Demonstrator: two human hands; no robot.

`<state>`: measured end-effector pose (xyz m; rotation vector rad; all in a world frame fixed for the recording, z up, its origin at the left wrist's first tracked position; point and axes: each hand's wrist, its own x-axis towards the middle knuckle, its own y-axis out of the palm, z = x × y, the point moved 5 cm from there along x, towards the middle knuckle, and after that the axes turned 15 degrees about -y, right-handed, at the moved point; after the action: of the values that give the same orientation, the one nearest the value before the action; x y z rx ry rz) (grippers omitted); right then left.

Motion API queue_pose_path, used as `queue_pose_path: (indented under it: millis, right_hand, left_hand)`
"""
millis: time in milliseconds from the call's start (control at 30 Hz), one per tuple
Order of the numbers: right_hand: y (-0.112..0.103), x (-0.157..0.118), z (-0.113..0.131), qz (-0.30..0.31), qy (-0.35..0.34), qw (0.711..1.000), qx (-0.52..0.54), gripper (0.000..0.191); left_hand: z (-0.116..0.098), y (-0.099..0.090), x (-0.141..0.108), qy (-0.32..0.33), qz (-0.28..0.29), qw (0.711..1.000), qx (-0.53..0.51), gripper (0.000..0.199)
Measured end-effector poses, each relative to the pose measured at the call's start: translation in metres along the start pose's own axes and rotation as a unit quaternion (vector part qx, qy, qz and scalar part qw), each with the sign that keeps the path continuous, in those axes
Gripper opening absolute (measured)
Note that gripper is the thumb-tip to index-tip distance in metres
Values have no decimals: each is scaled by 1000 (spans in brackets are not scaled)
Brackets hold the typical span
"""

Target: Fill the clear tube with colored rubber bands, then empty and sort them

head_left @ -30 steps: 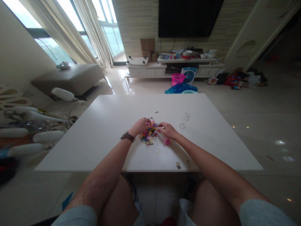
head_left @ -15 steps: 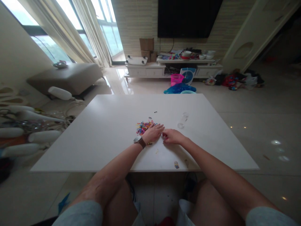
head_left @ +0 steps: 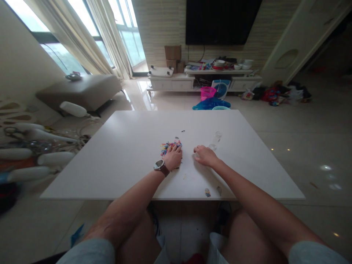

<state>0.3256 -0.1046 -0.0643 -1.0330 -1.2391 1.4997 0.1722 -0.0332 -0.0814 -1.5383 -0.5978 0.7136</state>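
My left hand (head_left: 173,158), with a watch (head_left: 159,165) on its wrist, lies palm down with fingers spread over a pile of small, multicoloured pieces (head_left: 167,146). The pieces are too small to name, and the hand covers part of them. To the right, my right hand (head_left: 205,155) hovers just above the table with fingers curled together. Whatever its fingertips hold, if anything, cannot be made out. Just beyond that hand, a clear plastic container (head_left: 217,137) is on the table, its near end partly hidden by the hand.
On the white table (head_left: 132,157) are small dark bits (head_left: 183,131) beyond the pile, a thin yellowish piece (head_left: 184,176), and a small printed cutout (head_left: 207,192) by the near edge. Past the far edge stand a blue bag (head_left: 206,104) and a pink basket (head_left: 207,93).
My left hand has drawn back left onto the pile, fingers now over the pieces. My right hand has moved slightly right and away from the left, toward the clear container.
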Motion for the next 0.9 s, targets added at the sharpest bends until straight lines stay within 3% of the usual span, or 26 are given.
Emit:
queue_pose_path:
  millis: [100,167,333,433,600,800,900]
  right_hand:
    - [2,6,3,8,6,1000,12,22]
    - [2,10,4,7,5,1000,16,22]
    - [1,16,5,-5,10,1000,14,22]
    - [-1,17,4,-14,18,1000,13,24]
    - [-2,15,5,-23,20,999,9,23]
    - [-2,13,8,-16,25,999,13,25]
    - [-4,13,9,-25,25,999,15,25]
  left_hand:
    - [-8,-9,-10,-21,-19,1000,-4,47]
    - [-23,-4,-23,-9,-20,1000,-13,57]
    - [-73,40,-73,122,31,990,-63,78]
    - [-82,59,-90,132,46,987,-75,86]
    - [-67,58,-81,121,4,990,-65,70]
    - [-28,46,-48,40,-77,996,-35,56]
    - [-7,33,-32,7,-111,994,-15,59]
